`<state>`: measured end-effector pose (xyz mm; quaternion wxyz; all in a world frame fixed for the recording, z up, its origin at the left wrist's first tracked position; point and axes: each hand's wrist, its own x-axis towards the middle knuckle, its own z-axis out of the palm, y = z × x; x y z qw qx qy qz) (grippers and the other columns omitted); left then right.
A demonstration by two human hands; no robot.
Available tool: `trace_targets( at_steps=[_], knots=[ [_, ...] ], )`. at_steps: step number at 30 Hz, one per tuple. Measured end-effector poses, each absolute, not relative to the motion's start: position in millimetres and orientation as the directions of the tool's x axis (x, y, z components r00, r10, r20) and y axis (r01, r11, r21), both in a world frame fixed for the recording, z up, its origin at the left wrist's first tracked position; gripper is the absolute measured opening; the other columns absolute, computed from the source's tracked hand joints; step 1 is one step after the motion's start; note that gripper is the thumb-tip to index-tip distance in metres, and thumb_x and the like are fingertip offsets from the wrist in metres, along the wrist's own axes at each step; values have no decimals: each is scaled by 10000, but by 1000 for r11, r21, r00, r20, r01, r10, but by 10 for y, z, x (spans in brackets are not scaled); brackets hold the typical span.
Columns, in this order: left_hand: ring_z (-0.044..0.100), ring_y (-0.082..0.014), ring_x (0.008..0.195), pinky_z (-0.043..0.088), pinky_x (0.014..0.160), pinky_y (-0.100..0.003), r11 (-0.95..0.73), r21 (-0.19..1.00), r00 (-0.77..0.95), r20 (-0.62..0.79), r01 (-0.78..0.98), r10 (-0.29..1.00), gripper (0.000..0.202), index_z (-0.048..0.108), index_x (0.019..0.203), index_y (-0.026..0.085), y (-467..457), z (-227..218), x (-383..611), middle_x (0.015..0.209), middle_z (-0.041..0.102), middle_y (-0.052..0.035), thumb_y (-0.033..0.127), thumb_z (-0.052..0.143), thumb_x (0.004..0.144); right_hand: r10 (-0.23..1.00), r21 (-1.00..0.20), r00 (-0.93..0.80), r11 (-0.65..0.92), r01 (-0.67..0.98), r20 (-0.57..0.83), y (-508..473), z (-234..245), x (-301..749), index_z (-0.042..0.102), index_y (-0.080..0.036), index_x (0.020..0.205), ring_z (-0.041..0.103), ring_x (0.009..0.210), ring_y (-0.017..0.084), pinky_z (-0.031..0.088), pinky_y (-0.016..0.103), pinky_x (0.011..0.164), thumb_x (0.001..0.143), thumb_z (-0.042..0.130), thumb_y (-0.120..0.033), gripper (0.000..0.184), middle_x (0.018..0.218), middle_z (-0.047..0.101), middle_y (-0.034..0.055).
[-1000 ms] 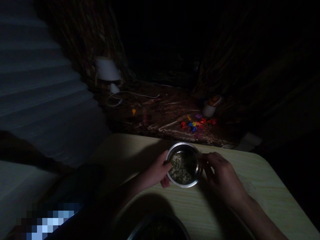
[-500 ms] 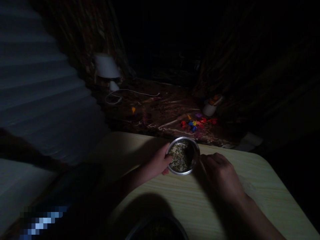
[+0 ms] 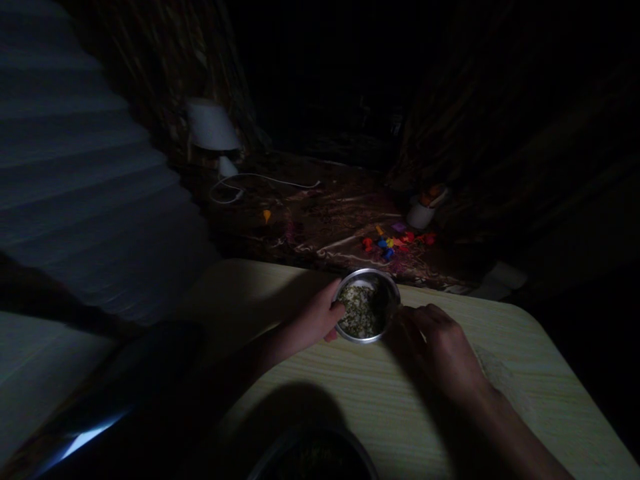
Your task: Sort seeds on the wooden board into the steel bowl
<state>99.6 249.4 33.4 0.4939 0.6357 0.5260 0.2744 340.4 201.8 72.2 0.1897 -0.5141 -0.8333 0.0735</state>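
My left hand (image 3: 320, 313) grips a small metal bowl (image 3: 369, 341) by its left side, thumb over the rim. Inside lies a loose mix (image 3: 361, 313) of pale grains and green bits, with some bare metal showing at the far side. At the bowl's right rim is my right hand (image 3: 435, 343), its fingers closed. Whatever they pinch, perhaps a thin handle, is lost in the dark. A larger dark pot (image 3: 357, 437) with a metal rim stands at the near edge of the view, its contents in shadow.
The light wooden table (image 3: 400, 407) carries the pot. Beyond it, on a brown cloth, are a white lamp (image 3: 213, 125) with a cord (image 3: 270, 177), several small coloured pieces (image 3: 389, 245), a yellow piece (image 3: 267, 216) and a white cup (image 3: 420, 215). A pale pleated curtain (image 3: 90, 167) hangs left.
The grain mix has shifted inside the bowl, baring metal at the far side. Both hands stay nearly where they were; the whole view has shifted slightly.
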Motion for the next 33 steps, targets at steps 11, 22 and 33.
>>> trace_targets(
  at_steps=[11,22,33],
  knots=[
    [510,-128,396,338,311,-201,26,908,287,-160,419,944,372,467,1186,200,2489,353,1011,602,523,31,169,382,826,899,-362,-363,432,826,245,1980,691,3429,660,-165,935,568,799,213,463,325,733,915,489,-144,173,891,673,91],
    [511,-126,412,358,335,-216,23,909,285,-154,416,946,357,479,1163,194,2492,367,1017,628,508,32,166,382,820,892,-370,-363,444,816,271,1945,612,3497,646,-172,1009,571,783,214,458,323,698,904,481,-147,197,865,670,84],
    [489,-116,398,352,331,-211,27,906,289,-162,422,943,377,488,1171,159,2494,406,1029,607,502,30,141,387,808,909,-410,-336,412,814,247,1933,645,3505,643,-177,878,580,803,213,468,327,737,901,485,-172,160,878,670,88]
  ],
)
